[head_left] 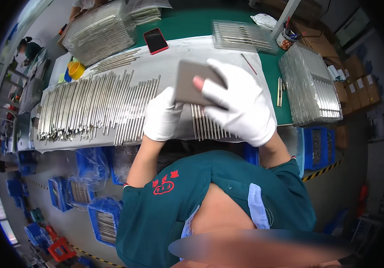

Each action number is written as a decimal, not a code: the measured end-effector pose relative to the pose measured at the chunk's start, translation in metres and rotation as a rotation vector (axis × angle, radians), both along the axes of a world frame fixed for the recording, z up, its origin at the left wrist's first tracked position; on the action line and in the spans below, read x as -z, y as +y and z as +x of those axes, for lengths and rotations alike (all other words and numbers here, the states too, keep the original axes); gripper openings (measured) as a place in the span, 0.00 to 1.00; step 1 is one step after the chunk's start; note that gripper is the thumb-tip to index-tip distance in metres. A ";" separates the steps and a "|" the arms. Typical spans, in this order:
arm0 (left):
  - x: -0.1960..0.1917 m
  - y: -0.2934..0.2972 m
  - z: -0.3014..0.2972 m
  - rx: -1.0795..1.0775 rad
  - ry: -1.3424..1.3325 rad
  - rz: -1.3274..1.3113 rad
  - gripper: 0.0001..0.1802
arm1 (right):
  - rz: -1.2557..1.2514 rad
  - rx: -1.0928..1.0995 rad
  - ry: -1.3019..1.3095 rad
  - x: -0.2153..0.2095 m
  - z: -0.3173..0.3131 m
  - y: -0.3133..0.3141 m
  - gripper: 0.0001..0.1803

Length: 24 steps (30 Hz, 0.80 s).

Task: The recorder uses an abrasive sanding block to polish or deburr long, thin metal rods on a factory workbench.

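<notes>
A flat, grey-brown rectangular pad (187, 82) is held up in front of me, over the table. My right hand (243, 100), in a white glove with one fingertip bare, is closed on the pad's right side, its fingers across the face. At the lower left corner of the pad is my gloved left hand (161, 117), closed on its edge; the fingertips are partly hidden. Below the pad lies a short row of thin metal rods (205, 125). A much wider row of silvery rods (84, 105) spreads to the left of my left hand.
A red-edged phone (156, 41) lies at the back. Plastic-wrapped stacks of rods (98, 33) and clear trays (310, 87) flank the work area. A yellow tape roll (75, 70) sits left, a pen cup (286, 41) back right. Blue bins (105, 219) stand on the floor.
</notes>
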<state>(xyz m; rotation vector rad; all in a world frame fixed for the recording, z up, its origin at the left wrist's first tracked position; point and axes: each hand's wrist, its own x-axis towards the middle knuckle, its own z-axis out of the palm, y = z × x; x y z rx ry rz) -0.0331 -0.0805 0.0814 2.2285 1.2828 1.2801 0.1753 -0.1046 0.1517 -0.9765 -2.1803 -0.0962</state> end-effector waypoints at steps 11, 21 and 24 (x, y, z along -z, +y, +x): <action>0.027 0.015 -0.009 -0.065 -0.202 -0.064 0.10 | 0.012 0.351 -0.197 0.019 0.023 0.042 0.31; 0.013 0.033 -0.027 0.115 -1.341 -0.754 0.18 | -0.252 0.286 0.158 0.061 0.042 0.028 0.34; 0.004 0.031 -0.032 0.267 -1.569 -0.807 0.15 | -0.333 0.234 0.242 0.062 0.038 0.022 0.34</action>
